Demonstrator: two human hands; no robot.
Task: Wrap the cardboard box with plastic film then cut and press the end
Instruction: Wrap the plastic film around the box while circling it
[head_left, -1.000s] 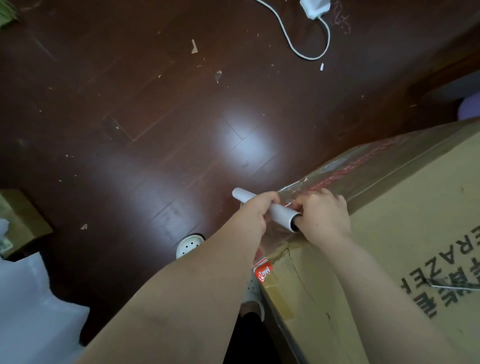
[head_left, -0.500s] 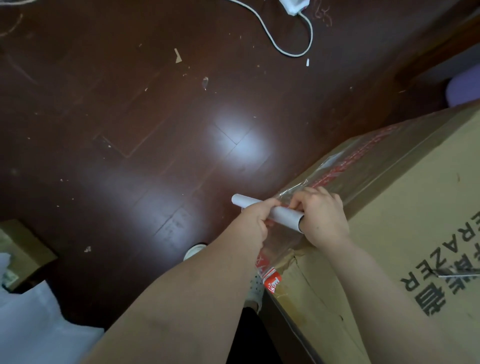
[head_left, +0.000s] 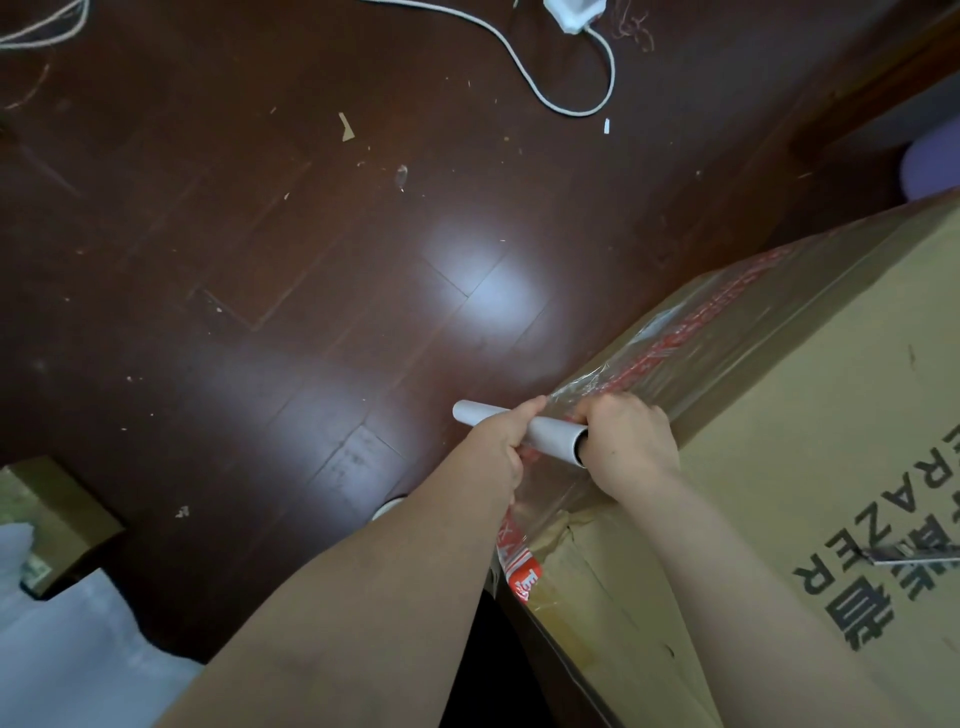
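1. The box is standing on the floor at the right, its top face with dark print facing up and its near corner torn
2. The film is lying wrinkled over the box's left side face, covering red print, and is running down past the corner over a red label
3. The roll, a pale tube, is lying across the box's upper left edge, its left end sticking out over the floor
4. The left hand is gripping the roll near its middle, fingers curling round it from above
5. The right hand is gripping the roll's right end with fingers curled tight, and is resting against the box edge; where its thumb is lying cannot be told
6. A thin metal thing is lying on the box top at the right edge of the view; what it is cannot be told
7. A white cable is looping over the floor at the top, running to a white plug
8. A small carton is sitting at the left edge, with something white lying just beside it in the lower left
9. A purple thing is showing at the right edge beyond the box
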